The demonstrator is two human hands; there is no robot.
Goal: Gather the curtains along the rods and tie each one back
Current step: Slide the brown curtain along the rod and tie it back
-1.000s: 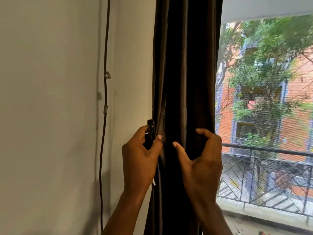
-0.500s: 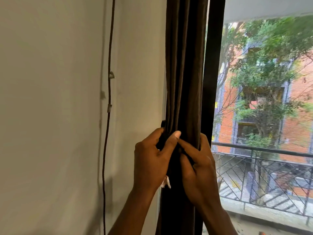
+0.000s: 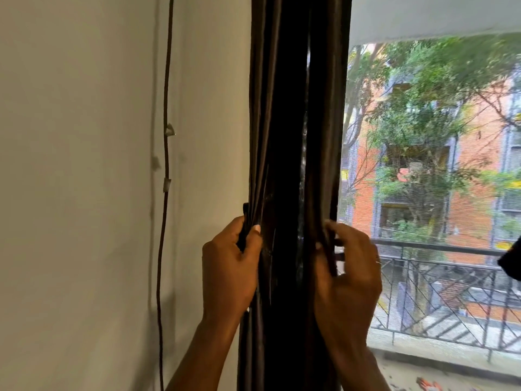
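The left hand (image 3: 228,272) and right hand (image 3: 352,283) have moved apart, fingers pinching folds of the brown curtain (image 3: 267,108); its top is cut off.

No text, label, brand or number can be read. Right of the curtain (image 3: 265,136), small yellow patches (image 3: 502,245) on the brick building (image 3: 363,198) across the way are too blurred to tell whether they bear any writing.
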